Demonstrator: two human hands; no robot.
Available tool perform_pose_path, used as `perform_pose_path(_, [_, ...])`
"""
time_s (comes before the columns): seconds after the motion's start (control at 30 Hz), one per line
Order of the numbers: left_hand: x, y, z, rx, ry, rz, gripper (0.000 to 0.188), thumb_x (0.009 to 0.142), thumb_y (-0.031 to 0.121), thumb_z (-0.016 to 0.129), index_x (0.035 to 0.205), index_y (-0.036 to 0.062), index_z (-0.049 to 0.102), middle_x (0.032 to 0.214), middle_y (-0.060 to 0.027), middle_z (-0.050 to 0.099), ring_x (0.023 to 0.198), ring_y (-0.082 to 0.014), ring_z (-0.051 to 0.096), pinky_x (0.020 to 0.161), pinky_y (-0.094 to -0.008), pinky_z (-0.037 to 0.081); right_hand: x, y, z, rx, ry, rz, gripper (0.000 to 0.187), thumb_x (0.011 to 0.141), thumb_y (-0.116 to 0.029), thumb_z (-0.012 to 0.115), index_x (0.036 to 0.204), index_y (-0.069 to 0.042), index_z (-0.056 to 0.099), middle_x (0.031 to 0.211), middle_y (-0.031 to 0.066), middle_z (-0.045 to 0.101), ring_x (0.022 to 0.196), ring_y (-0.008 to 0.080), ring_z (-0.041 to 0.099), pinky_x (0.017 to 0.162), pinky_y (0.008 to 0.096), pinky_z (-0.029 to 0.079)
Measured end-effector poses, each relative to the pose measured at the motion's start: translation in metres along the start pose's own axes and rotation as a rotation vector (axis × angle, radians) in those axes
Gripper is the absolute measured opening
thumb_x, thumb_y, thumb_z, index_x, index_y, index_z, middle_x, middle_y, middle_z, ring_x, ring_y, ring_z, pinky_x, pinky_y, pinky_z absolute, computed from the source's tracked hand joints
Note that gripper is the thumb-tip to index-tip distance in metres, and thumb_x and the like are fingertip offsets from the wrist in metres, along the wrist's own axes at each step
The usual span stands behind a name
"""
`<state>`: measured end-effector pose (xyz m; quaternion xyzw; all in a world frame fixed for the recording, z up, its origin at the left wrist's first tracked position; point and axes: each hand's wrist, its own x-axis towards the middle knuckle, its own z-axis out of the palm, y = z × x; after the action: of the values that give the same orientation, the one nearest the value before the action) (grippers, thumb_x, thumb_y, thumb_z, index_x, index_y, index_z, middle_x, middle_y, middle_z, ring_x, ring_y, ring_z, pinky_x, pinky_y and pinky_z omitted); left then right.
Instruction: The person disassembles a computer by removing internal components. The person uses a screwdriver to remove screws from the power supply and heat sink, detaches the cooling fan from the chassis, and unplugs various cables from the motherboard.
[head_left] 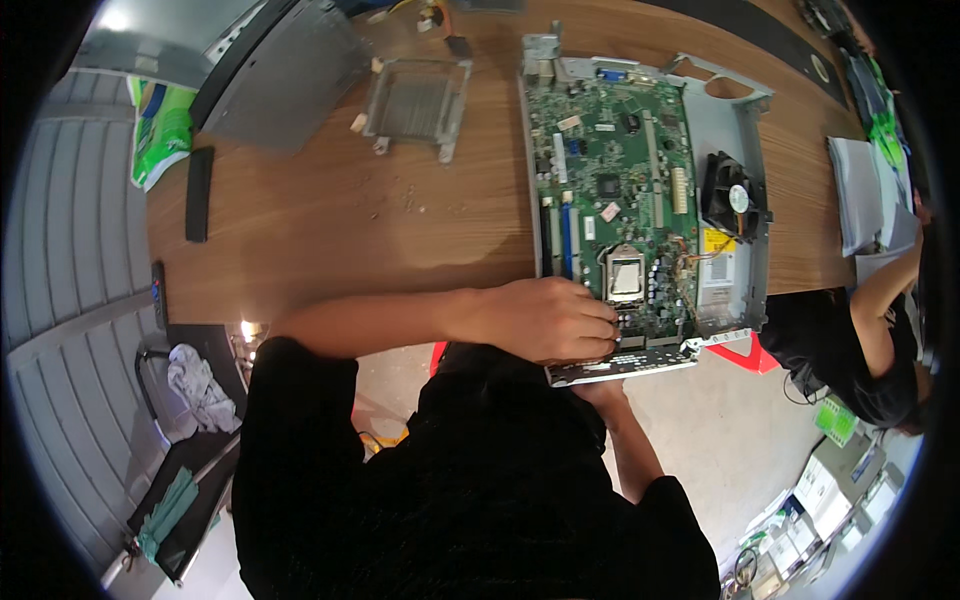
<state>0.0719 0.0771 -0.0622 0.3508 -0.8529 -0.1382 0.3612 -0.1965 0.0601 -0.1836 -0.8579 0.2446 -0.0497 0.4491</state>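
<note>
An open computer case (765, 270) lies at the table's front edge, its near side sticking out past the edge. Inside is a green motherboard (610, 150) with a processor in its metal socket (626, 276). My left hand (555, 320) rests over the board's near left corner, just below the socket. Its fingers are curled down and closed, and whatever they grip is hidden. From beneath, my right hand (600, 392) reaches up to the case's near perforated edge; its fingers are hidden under the case. A black fan (733, 197) sits in the case's right part.
A metal drive bracket (415, 100) and a dark grey panel (290, 75) lie at the far left, with a black strip (199, 195) nearby. Small debris dots the wooden table (340, 240). At the right sit another person (850, 340) and stacked papers (860, 195).
</note>
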Motion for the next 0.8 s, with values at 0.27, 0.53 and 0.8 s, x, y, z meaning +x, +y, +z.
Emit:
perform_pose_path(0.27, [0.005,0.018,-0.031,0.168,0.219,-0.090,0.018,0.081,0.012,0.068,0.097,0.0024,0.069,0.107,-0.0083,0.066,0.107,-0.0264,0.062,0.087,-0.0380,0.053,0.006,-0.007,0.000,-0.195,0.125,-0.127,0.034,0.093,-0.028,0.065,0.121,-0.010,0.055,0.116,0.0093,0.060,0.101,0.0263,0.061,0.081,0.0405,0.049])
perform_pose_path(0.53, [-0.078,0.037,-0.074,0.681,0.524,-1.026,0.016,0.078,0.005,0.075,0.094,0.0059,0.070,0.091,-0.0103,0.065,0.088,-0.0309,0.060,0.077,-0.0395,0.049,0.023,-0.036,-0.023,-0.187,0.303,-0.278,0.018,0.085,-0.019,0.070,0.098,-0.007,0.071,0.093,0.0132,0.071,0.083,0.0353,0.068,0.071,0.0453,0.054])
perform_pose_path(0.8, [-0.062,0.030,-0.073,0.730,0.418,-1.027,0.019,0.079,0.007,0.076,0.097,0.0049,0.070,0.093,-0.0104,0.066,0.091,-0.0317,0.060,0.079,-0.0404,0.048,0.022,-0.038,-0.023,-0.135,0.167,-0.171,0.031,0.080,-0.022,0.076,0.107,-0.009,0.069,0.105,0.0153,0.068,0.094,0.0391,0.064,0.079,0.0468,0.052])
